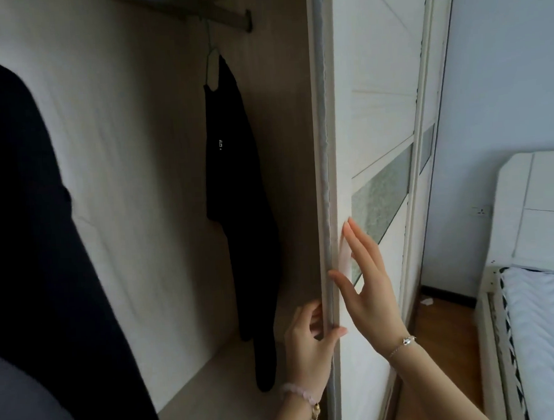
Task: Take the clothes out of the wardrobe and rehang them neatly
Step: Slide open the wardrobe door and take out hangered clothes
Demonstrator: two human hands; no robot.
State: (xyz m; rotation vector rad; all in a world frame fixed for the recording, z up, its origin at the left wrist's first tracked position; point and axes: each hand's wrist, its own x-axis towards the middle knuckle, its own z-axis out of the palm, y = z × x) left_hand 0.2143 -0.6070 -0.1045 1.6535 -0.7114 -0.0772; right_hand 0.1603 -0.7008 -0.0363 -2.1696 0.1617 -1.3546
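A person's left hand [308, 340] grips the sliding door [374, 76] by its edge, fingers curled round it | right hand [366, 282] flat on the door's face, fingers straight, holding nothing | black shirt [235, 180] hangs on a hanger [212, 65] inside the wardrobe [138, 153], left of the door | dark garment [29, 222] farther left | bed [548, 324] right of the door

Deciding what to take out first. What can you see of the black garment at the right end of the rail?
The black garment hangs on a thin hanger hooked over the rail, near the wardrobe's right side wall. Its dark fabric is seen almost edge-on, with a small white mark. It droops long and uneven, lowest end near the wardrobe floor. Neither the left hand nor the right hand, both on the sliding door, touches it.
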